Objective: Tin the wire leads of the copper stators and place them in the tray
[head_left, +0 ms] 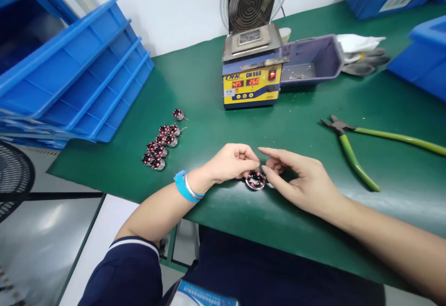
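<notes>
A round metal part with copper windings [255,181] is near the front edge of the green table. My left hand [237,162], with a blue band at the wrist, is closed in a pinch at the upper left of this part; whatever lies between its fingertips is too small to name. To the right, my right hand [296,176] has thumb and forefinger apart, their tips close to the part's upper right side. Several similar wound parts [160,150] stand grouped on the table at the left, and a single one [178,114] sits just behind them.
Behind the hands stands a yellow and blue heating unit [251,83] with lit displays. A grey bin [310,60] adjoins it. Green-handled pliers [351,157] lie open at the right. Blue crates [69,74] are stacked at the left; a blue bin [421,60] is far right.
</notes>
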Demonstrator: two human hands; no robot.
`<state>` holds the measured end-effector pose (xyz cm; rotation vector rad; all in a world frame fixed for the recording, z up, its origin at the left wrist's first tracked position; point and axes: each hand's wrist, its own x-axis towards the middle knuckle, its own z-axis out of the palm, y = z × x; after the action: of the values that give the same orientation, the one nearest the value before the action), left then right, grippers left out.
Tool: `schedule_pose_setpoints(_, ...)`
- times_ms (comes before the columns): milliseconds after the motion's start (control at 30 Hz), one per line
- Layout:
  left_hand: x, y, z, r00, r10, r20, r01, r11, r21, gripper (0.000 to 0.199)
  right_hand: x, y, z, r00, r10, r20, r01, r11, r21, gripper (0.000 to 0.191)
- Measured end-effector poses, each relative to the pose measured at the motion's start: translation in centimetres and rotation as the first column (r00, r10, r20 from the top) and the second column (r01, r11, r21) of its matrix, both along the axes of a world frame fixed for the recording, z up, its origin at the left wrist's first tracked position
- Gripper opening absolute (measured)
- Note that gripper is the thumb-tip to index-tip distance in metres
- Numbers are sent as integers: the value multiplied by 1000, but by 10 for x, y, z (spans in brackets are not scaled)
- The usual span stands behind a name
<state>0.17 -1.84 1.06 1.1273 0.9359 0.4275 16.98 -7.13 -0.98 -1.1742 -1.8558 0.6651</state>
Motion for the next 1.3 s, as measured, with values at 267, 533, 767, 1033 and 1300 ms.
schedule_pose_setpoints(267, 3, -3, -2, 996, 87, -26, -87, 996, 15, 10, 1, -1, -2, 999, -37, 4, 37, 999, 28, 31)
schedule_pose_setpoints(533, 2, -4, -3, 999, 14, 30, -15, 1000, 11, 10, -2, 3, 3, 980, 107, -171, -133, 979, -153, 25)
schedule_pose_setpoints(767, 3, -4, -8, 996, 55, 67, -55, 998, -11, 17, 7, -2, 3, 997, -20, -76, 11, 993, -116, 13)
schedule_pose_setpoints(1033, 1, -4, -13, 990, -11, 137, 1, 997, 72, 20, 5, 6, -1, 995, -43, -86, 19, 966, -259, 21)
schedule_pose_setpoints(1300, 1, -4, -14, 986, 62, 158, -65, 998, 15, 28, 13, 3, 4, 995, 52, 83, -54, 998, 24, 18)
